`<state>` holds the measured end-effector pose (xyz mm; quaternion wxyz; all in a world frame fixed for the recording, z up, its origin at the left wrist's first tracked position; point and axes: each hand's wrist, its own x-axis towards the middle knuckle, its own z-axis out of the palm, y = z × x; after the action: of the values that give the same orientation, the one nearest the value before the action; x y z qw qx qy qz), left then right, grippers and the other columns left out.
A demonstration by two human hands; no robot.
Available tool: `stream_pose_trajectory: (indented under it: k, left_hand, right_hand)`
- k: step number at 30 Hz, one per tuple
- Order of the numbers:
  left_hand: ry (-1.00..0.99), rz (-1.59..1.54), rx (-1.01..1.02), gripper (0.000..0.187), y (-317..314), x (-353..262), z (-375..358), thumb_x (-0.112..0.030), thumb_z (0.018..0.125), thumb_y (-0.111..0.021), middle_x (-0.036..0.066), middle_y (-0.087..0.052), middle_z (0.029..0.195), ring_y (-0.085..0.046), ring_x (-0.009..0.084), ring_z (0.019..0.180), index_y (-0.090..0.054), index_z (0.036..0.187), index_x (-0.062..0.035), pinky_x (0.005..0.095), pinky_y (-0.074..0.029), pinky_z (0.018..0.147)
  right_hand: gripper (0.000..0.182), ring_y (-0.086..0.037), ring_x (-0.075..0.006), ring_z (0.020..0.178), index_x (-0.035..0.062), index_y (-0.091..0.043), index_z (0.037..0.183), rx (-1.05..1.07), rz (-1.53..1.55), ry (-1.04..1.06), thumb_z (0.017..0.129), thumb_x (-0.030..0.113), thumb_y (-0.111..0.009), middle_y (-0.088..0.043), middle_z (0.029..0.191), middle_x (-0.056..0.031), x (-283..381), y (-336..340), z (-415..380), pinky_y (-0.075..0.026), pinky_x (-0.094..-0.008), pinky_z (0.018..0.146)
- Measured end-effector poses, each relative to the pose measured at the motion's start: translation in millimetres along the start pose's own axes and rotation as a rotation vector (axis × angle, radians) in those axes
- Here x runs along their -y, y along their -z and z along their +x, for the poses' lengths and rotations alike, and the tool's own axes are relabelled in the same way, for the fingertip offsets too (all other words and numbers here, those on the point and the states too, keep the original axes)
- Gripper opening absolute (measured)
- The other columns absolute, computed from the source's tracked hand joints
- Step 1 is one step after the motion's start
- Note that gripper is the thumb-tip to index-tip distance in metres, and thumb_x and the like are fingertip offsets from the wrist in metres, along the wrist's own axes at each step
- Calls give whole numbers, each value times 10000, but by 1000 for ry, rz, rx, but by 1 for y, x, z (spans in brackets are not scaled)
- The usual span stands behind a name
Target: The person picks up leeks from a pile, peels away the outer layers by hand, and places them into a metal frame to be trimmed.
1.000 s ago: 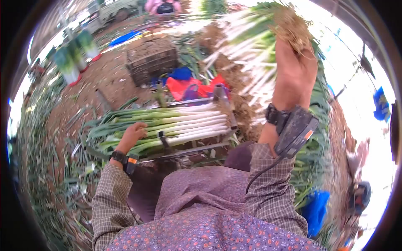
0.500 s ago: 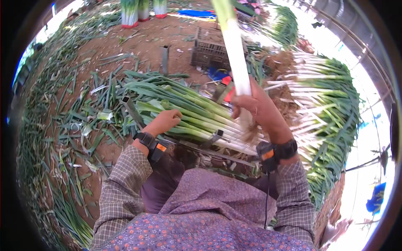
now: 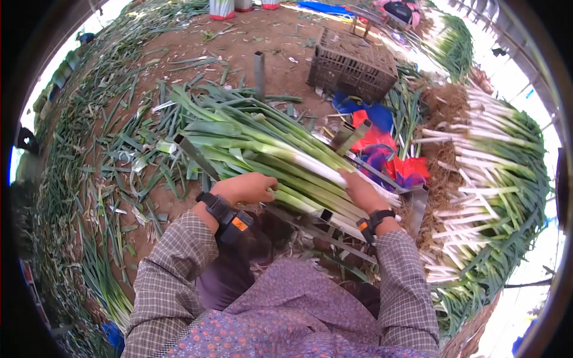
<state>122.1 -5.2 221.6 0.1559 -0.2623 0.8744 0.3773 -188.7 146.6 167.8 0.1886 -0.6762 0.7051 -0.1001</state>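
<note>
A bundle of leeks (image 3: 298,185) lies slantwise in a metal rack (image 3: 197,158) with upright posts, green leaves to the left and white ends to the right. On top lies one leek (image 3: 307,163) with a bright white shaft. My right hand (image 3: 364,194) is closed around the lower white end of this leek; its fingertips are partly hidden. My left hand (image 3: 248,188) rests at the near edge of the bundle, beside the green stalks. Its fingers are curled in, and what they hold, if anything, is hidden.
A big pile of leeks (image 3: 483,197), roots inward, lies on the right. Behind the rack stand a dark plastic crate (image 3: 352,68) and red and blue plastic (image 3: 376,134). Leaf scraps (image 3: 131,149) litter the soil at left. Wrapped leek bundles (image 3: 222,8) stand at the back.
My right hand has come down from holding a leek upright, and the leek now lies on the bundle. My left hand has moved slightly right and down in view. The view has shifted.
</note>
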Motion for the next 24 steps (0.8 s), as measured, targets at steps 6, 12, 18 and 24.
stream_pose_trajectory:
  k: [6,12,18,24]
  left_hand:
    - [38,49,58,335,4,-34,14,-144,832,-567,159,-637,922,-624,264,791,-584,1148,-36,380,-491,683]
    - [-387,235,-391,331,-9,-37,76,-101,772,-645,128,-599,1052,-571,311,996,-585,1096,-67,396,-475,845]
    - [-485,459,-470,425,-19,-45,140,-134,750,-673,106,-540,1194,-497,321,1128,-544,1151,-83,427,-407,952]
    - [-508,474,-399,389,-25,-33,164,-148,771,-683,123,-546,1168,-488,344,1127,-573,1138,-81,415,-421,928]
  right_hand:
    - [666,-555,-382,1032,140,-352,1411,79,-256,-385,789,96,-584,-576,1096,-174,-77,-8,-115,-460,-461,853]
    - [629,-529,-381,1074,109,-427,1356,-140,-160,-233,759,81,-623,-587,1072,-203,-92,-15,-155,-427,-428,933]
    - [133,-558,-361,857,40,-535,771,-302,-3,-180,749,102,-651,-581,850,-139,-99,6,-162,-459,-447,764]
    - [171,-552,-354,800,37,-543,864,-358,-93,-152,728,67,-642,-557,815,-157,-100,1,-167,-445,-440,728]
